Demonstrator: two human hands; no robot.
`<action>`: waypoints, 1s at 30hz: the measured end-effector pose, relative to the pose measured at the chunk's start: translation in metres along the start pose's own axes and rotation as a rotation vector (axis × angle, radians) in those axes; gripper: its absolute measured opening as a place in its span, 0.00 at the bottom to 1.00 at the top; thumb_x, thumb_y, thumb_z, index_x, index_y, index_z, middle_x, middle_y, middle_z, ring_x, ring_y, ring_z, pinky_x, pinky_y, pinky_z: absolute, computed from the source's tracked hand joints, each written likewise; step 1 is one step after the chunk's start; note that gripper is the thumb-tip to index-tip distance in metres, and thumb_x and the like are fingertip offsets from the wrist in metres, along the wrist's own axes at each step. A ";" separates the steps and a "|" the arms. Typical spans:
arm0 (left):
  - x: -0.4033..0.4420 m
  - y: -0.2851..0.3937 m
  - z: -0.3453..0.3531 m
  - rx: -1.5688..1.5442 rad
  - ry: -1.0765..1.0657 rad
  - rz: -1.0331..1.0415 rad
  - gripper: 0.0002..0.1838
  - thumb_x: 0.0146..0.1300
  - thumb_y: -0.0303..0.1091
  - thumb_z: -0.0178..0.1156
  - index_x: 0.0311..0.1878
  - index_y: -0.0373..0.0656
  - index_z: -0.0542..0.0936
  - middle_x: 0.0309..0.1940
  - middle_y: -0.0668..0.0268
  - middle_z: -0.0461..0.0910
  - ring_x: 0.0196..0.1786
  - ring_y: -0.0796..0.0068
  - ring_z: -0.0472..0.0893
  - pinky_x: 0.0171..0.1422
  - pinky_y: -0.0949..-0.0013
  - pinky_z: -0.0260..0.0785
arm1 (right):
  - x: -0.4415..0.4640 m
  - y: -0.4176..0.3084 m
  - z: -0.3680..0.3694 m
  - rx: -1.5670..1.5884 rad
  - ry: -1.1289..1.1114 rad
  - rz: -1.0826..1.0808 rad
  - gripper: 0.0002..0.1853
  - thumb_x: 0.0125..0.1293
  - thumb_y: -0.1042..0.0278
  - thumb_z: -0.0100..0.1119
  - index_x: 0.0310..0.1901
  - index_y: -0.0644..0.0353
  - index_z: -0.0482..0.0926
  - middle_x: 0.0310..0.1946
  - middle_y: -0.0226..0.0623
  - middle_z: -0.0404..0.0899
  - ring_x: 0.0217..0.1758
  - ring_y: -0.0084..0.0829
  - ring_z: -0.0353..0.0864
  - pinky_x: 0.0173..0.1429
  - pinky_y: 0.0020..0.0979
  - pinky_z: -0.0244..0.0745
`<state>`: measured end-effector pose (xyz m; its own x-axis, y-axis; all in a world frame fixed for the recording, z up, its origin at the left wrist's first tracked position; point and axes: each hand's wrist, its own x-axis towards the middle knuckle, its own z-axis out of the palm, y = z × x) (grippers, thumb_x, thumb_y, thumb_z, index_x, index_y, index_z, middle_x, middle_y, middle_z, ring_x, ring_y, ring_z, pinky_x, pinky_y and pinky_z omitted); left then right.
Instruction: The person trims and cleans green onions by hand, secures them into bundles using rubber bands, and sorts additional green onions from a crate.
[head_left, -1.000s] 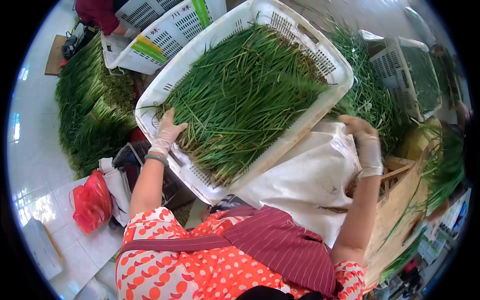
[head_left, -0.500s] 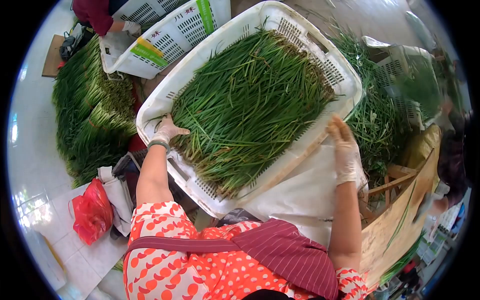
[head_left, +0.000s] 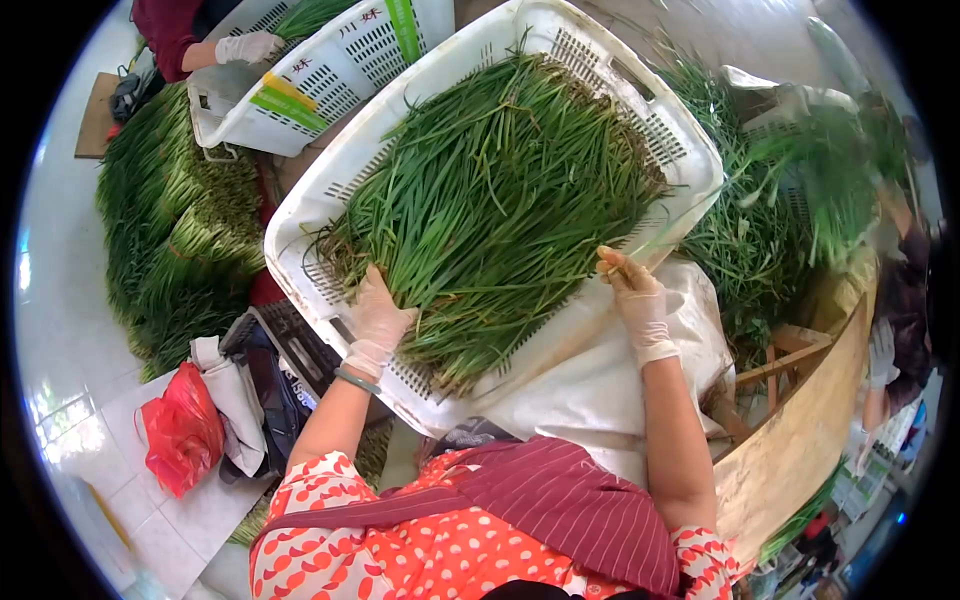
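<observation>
A large white plastic crate stands before me, filled with long green leafy stalks. My left hand, in a thin pale glove, presses into the root ends at the crate's near left, its fingers partly hidden among the stalks. Above the crate's near right edge is my right hand, also gloved, its fingers drawn together in a pinch with a thin strand or leaf near the fingertips. White sheeting lies under the crate's near right side.
Stacked green bundles lie at left, beside a red bag. A co-worker's gloved hand is at another white crate. At right are loose greens, a wooden board and another person's arm.
My left hand has moved right from the crate's corner onto the root ends. My right hand has moved left to the crate's edge. The co-worker's hand at upper left now shows beside greens.
</observation>
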<state>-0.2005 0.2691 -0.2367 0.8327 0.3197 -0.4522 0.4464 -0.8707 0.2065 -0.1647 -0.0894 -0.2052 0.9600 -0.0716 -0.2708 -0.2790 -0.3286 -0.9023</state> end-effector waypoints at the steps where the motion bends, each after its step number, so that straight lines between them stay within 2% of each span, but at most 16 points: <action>1: 0.000 -0.001 0.008 0.054 0.053 0.008 0.57 0.37 0.36 0.74 0.67 0.34 0.47 0.60 0.46 0.63 0.61 0.54 0.67 0.65 0.62 0.60 | -0.001 -0.002 0.000 -0.003 0.002 0.006 0.15 0.63 0.82 0.51 0.52 0.61 0.76 0.41 0.32 0.80 0.39 0.20 0.78 0.47 0.20 0.72; 3: 0.002 -0.005 0.015 -0.009 0.073 0.001 0.60 0.38 0.34 0.73 0.68 0.35 0.40 0.62 0.44 0.59 0.63 0.51 0.63 0.66 0.62 0.58 | -0.002 -0.006 0.000 -0.109 -0.018 -0.010 0.15 0.63 0.81 0.51 0.51 0.62 0.76 0.42 0.32 0.80 0.39 0.20 0.78 0.47 0.20 0.72; 6: 0.014 -0.006 0.007 -0.191 0.000 -0.084 0.58 0.39 0.32 0.72 0.68 0.35 0.42 0.61 0.44 0.61 0.62 0.50 0.65 0.65 0.62 0.59 | -0.004 -0.004 0.003 -0.152 -0.028 -0.123 0.13 0.63 0.81 0.52 0.49 0.63 0.77 0.42 0.32 0.81 0.41 0.20 0.78 0.49 0.21 0.72; 8: 0.013 -0.002 -0.001 -0.146 0.000 -0.127 0.55 0.40 0.29 0.71 0.68 0.36 0.45 0.57 0.44 0.66 0.59 0.50 0.69 0.62 0.61 0.62 | -0.004 0.005 0.003 0.043 -0.069 -0.091 0.14 0.63 0.81 0.51 0.50 0.63 0.76 0.44 0.34 0.80 0.41 0.20 0.78 0.50 0.21 0.71; 11: 0.025 -0.027 0.004 -0.153 0.077 0.021 0.44 0.40 0.24 0.68 0.63 0.36 0.58 0.46 0.50 0.76 0.49 0.53 0.77 0.56 0.62 0.69 | -0.008 0.007 0.004 -0.267 -0.131 0.020 0.14 0.62 0.73 0.55 0.49 0.54 0.78 0.43 0.35 0.81 0.42 0.26 0.81 0.48 0.24 0.74; 12: 0.031 -0.035 -0.004 -0.146 0.074 0.019 0.44 0.40 0.24 0.68 0.63 0.36 0.58 0.46 0.50 0.76 0.49 0.53 0.77 0.56 0.62 0.69 | -0.009 0.013 0.012 -0.084 -0.120 -0.022 0.18 0.63 0.74 0.52 0.55 0.51 0.74 0.42 0.34 0.81 0.39 0.25 0.81 0.46 0.25 0.75; 14: 0.036 -0.038 -0.026 -0.870 -0.349 0.157 0.35 0.46 0.23 0.65 0.60 0.36 0.63 0.44 0.56 0.78 0.43 0.62 0.79 0.51 0.64 0.72 | -0.018 0.000 0.030 0.101 -0.109 -0.057 0.22 0.64 0.75 0.50 0.60 0.47 0.69 0.41 0.33 0.81 0.37 0.24 0.82 0.44 0.25 0.76; 15: 0.030 -0.030 -0.039 -1.020 -0.420 0.034 0.26 0.50 0.21 0.62 0.55 0.35 0.69 0.43 0.60 0.79 0.41 0.69 0.79 0.47 0.68 0.74 | -0.026 -0.031 0.040 0.018 -0.151 -0.045 0.27 0.65 0.78 0.47 0.65 0.46 0.61 0.45 0.36 0.79 0.37 0.23 0.80 0.43 0.24 0.77; 18: 0.027 -0.020 -0.066 -1.060 -0.596 -0.043 0.23 0.47 0.23 0.65 0.50 0.35 0.73 0.40 0.61 0.79 0.38 0.71 0.79 0.45 0.71 0.73 | -0.043 -0.068 0.069 0.157 -0.409 0.064 0.39 0.67 0.83 0.39 0.70 0.31 0.36 0.49 0.43 0.76 0.33 0.23 0.79 0.36 0.23 0.79; 20: 0.023 -0.016 -0.067 -1.019 -0.557 -0.061 0.17 0.49 0.24 0.65 0.44 0.34 0.77 0.36 0.63 0.81 0.37 0.72 0.79 0.43 0.71 0.73 | -0.047 -0.074 0.088 0.349 -0.531 0.364 0.38 0.67 0.81 0.38 0.70 0.37 0.34 0.47 0.47 0.76 0.32 0.28 0.81 0.41 0.26 0.79; 21: 0.021 -0.015 -0.066 -1.061 -0.603 -0.131 0.15 0.50 0.24 0.65 0.43 0.33 0.77 0.35 0.63 0.81 0.36 0.72 0.80 0.43 0.71 0.73 | -0.042 -0.063 0.098 0.379 -0.634 0.538 0.35 0.68 0.78 0.40 0.71 0.48 0.36 0.46 0.47 0.76 0.34 0.30 0.81 0.46 0.28 0.78; 22: 0.019 -0.013 -0.065 -1.101 -0.651 -0.200 0.14 0.50 0.25 0.64 0.42 0.33 0.78 0.34 0.63 0.81 0.34 0.72 0.80 0.42 0.71 0.73 | -0.036 -0.044 0.109 0.468 -0.744 0.611 0.29 0.67 0.79 0.41 0.68 0.63 0.47 0.46 0.46 0.77 0.37 0.31 0.82 0.50 0.27 0.76; 23: 0.014 -0.007 -0.066 -1.074 -0.610 -0.106 0.12 0.51 0.25 0.64 0.40 0.34 0.79 0.32 0.63 0.82 0.32 0.73 0.80 0.41 0.71 0.73 | -0.030 -0.023 0.119 0.503 -0.827 0.685 0.21 0.64 0.80 0.42 0.60 0.69 0.63 0.46 0.45 0.77 0.43 0.31 0.81 0.52 0.26 0.74; 27: -0.004 0.016 -0.066 -1.139 -0.578 -0.069 0.13 0.50 0.25 0.64 0.40 0.33 0.78 0.32 0.62 0.82 0.32 0.73 0.80 0.39 0.71 0.74 | -0.030 -0.022 0.148 0.528 -0.748 0.597 0.15 0.63 0.78 0.42 0.49 0.67 0.74 0.45 0.41 0.78 0.50 0.30 0.77 0.57 0.27 0.71; 28: -0.017 0.032 -0.076 -1.197 -0.624 -0.105 0.13 0.50 0.23 0.64 0.40 0.34 0.78 0.33 0.62 0.81 0.33 0.74 0.80 0.39 0.71 0.74 | -0.032 -0.017 0.155 0.602 -0.773 0.544 0.16 0.64 0.72 0.47 0.53 0.66 0.71 0.49 0.40 0.76 0.54 0.32 0.74 0.60 0.31 0.67; 30: -0.020 0.030 -0.042 -1.256 -0.576 -0.038 0.15 0.50 0.22 0.63 0.44 0.35 0.77 0.35 0.64 0.80 0.34 0.74 0.79 0.39 0.71 0.74 | -0.041 -0.018 0.164 0.864 -0.696 0.767 0.23 0.65 0.57 0.53 0.57 0.63 0.68 0.53 0.40 0.73 0.58 0.34 0.70 0.64 0.37 0.62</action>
<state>-0.1894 0.2525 -0.1849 0.6990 -0.1304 -0.7032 0.7149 0.1515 0.6826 -0.2029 0.0745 -0.2325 0.4164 0.6050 -0.6787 -0.9090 0.2906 -0.2986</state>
